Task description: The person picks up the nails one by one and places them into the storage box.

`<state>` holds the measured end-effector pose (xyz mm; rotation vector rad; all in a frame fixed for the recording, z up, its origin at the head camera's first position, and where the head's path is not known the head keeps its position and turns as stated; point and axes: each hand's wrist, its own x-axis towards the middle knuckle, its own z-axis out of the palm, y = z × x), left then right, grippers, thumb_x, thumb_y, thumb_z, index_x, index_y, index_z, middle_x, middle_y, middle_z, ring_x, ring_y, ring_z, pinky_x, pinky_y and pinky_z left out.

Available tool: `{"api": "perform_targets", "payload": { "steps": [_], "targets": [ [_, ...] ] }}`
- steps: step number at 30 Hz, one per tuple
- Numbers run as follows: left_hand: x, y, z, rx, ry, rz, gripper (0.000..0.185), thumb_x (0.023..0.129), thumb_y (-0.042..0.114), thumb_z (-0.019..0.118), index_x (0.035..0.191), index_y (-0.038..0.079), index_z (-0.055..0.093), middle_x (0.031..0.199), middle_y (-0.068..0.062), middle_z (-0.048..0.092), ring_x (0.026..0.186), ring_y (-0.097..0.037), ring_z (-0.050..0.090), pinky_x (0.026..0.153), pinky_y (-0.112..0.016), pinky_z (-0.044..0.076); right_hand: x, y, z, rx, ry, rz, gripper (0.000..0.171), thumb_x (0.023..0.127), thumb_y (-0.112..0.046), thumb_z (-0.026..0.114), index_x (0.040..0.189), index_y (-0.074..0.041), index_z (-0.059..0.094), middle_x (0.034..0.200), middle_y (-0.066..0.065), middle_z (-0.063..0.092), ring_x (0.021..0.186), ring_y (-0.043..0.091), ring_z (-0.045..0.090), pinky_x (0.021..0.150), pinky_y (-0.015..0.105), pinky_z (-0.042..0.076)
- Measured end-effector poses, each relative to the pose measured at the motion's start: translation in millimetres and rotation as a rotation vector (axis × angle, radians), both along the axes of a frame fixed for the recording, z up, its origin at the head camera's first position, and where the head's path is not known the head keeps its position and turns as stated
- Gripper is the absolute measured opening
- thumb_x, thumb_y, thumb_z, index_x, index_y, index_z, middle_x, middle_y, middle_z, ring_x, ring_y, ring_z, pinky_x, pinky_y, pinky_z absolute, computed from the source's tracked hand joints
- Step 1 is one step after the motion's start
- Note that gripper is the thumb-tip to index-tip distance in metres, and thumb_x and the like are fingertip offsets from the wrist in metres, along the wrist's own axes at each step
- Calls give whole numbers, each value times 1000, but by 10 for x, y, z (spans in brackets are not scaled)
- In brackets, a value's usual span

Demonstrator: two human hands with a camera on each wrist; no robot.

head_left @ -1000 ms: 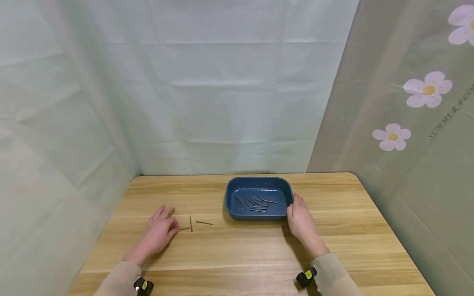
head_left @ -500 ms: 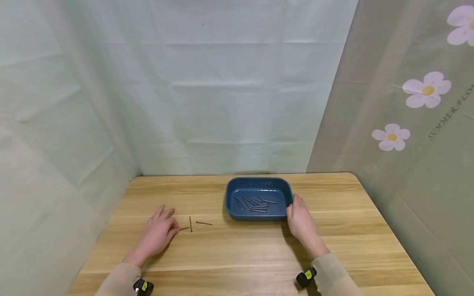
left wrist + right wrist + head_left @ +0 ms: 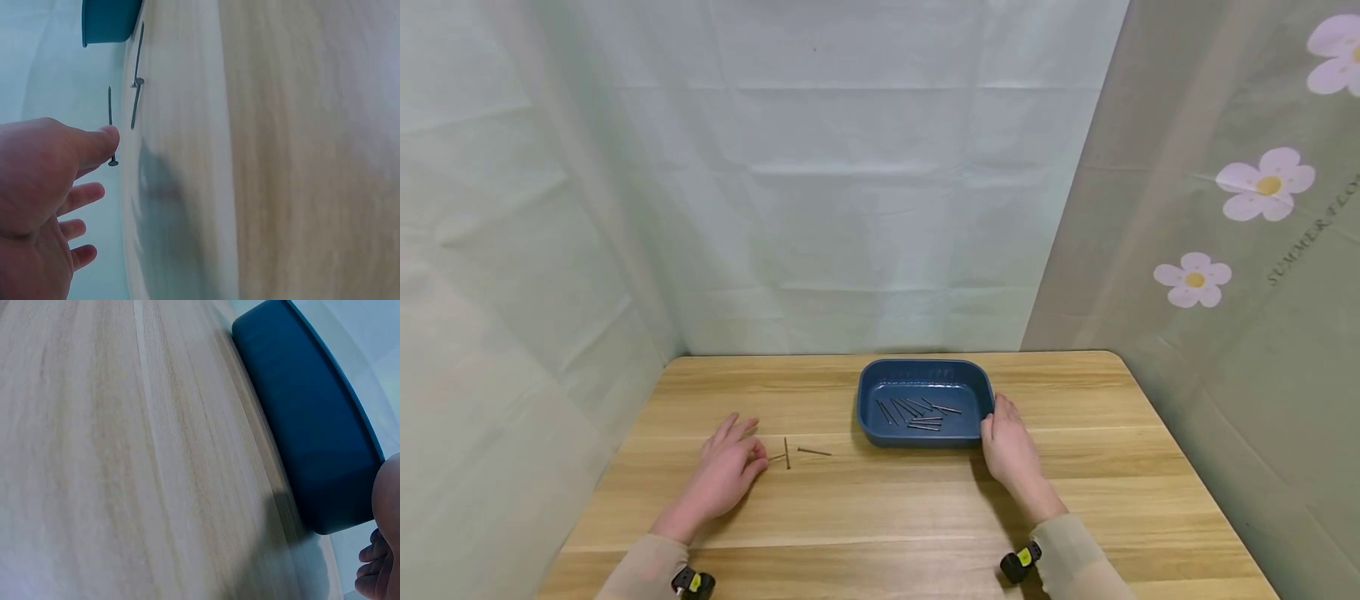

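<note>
a light wooden table (image 3: 887,508) with lengthwise grain stands in a corner hung with pale green sheeting (image 3: 850,183) at 12 o'clock and a flower-printed curtain (image 3: 1240,250) at 3 o'clock. at 9 o'clock the left hand (image 3: 724,467) lies palm down with fingers spread and relaxed, holding nothing, its thumb tip at the head of a thin dark metal nail (image 3: 777,457) that points toward 3 o'clock. just beside it a second nail (image 3: 787,452) lies with its long axis running 12 to 6, and a third nail (image 3: 814,452) lies 9 to 3. a dark blue rounded rectangular plastic tray (image 3: 871,392) sits past them toward 1 o'clock, with a cluster of nails (image 3: 917,411) inside. the right hand (image 3: 1009,446) rests with straight fingers against the tray's right end, gripping nothing.
</note>
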<state>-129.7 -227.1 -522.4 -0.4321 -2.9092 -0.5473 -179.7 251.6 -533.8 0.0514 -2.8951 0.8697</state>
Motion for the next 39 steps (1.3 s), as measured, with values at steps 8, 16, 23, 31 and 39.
{"api": "perform_targets", "payload": {
  "steps": [8, 16, 23, 31, 39],
  "targets": [
    [22, 187, 109, 32, 18, -26, 23, 94, 8, 82, 85, 23, 67, 152, -29, 55, 151, -57, 30, 110, -82, 31, -9, 2, -11, 8, 12, 4, 57, 113, -18, 35, 156, 19, 33, 162, 37, 38, 153, 50, 35, 127, 57, 27],
    [20, 429, 154, 99, 34, -63, 25, 93, 7, 83, 86, 24, 66, 154, -25, 55, 153, -53, 29, 111, -81, 30, 7, 8, -19, 3, 28, 8, 57, 113, -18, 36, 155, 20, 34, 161, 37, 39, 152, 50, 36, 127, 58, 28],
    [-9, 683, 173, 161, 20, -88, 23, 94, 10, 83, 87, 25, 67, 156, -22, 54, 155, -51, 27, 113, -81, 28, 5, 6, -20, 4, 18, 2, 57, 114, -19, 34, 156, 20, 33, 162, 37, 38, 152, 51, 35, 126, 59, 28],
    [-63, 1057, 225, 253, 51, -148, 25, 93, 6, 83, 87, 23, 66, 154, -23, 55, 154, -53, 28, 114, -80, 27, 2, 11, -16, -8, 6, -4, 57, 115, -20, 34, 156, 20, 33, 162, 37, 37, 153, 51, 34, 127, 58, 27],
    [-137, 1480, 356, 306, 63, -204, 22, 94, 8, 82, 86, 21, 67, 157, -22, 53, 156, -50, 25, 116, -80, 24, 1, 5, -19, -6, 13, 8, 58, 115, -20, 35, 156, 20, 32, 162, 38, 37, 153, 51, 35, 127, 58, 27]
  ]
}}
